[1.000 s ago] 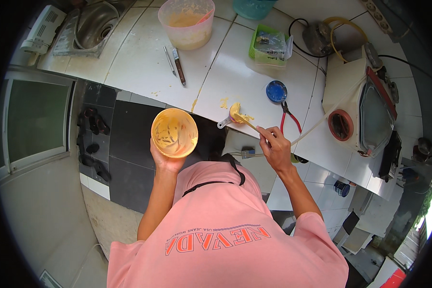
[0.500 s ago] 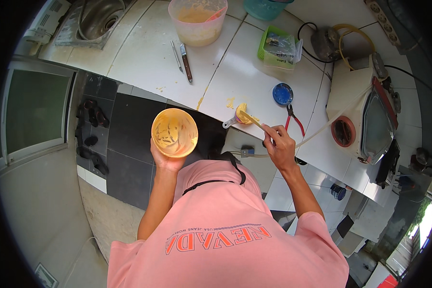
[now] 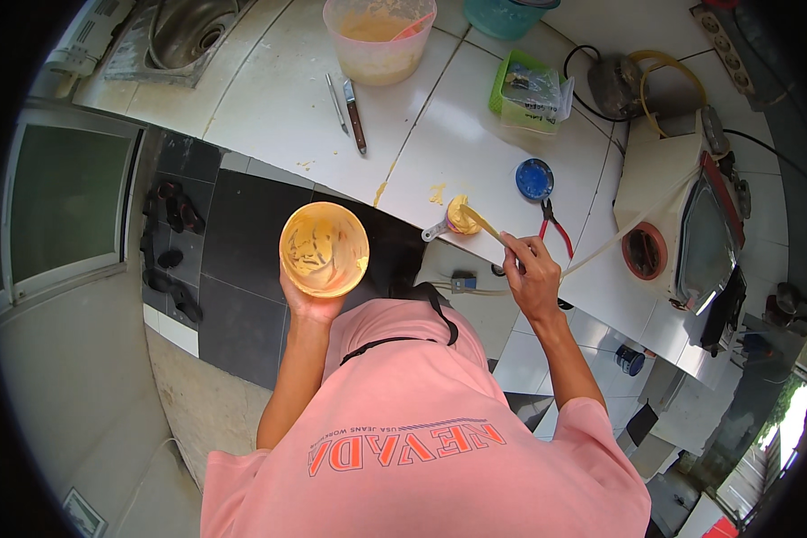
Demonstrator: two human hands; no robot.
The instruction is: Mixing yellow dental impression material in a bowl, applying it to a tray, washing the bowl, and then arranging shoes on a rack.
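My left hand is closed round a yellow bowl, tilted so its smeared inside faces me. Streaks of yellow paste cling to its wall. In my right hand is a thin yellowish spatula, pinched near its end between thumb and fingers. The spatula's tip touches a mound of yellow paste heaped in a small measuring scoop. The scoop's pale handle points toward me at the counter's front edge. Smears of the same paste mark the tile beside it.
Right of the scoop lie a round blue lid and red-handled pliers. A knife and a slim metal tool rest under a pink tub. A green basket, a white machine and a sink stand farther off.
The counter and its things have shifted slightly right in view. The spatula's tip has moved a little to the far side of the paste. My left hand still holds the bowl.
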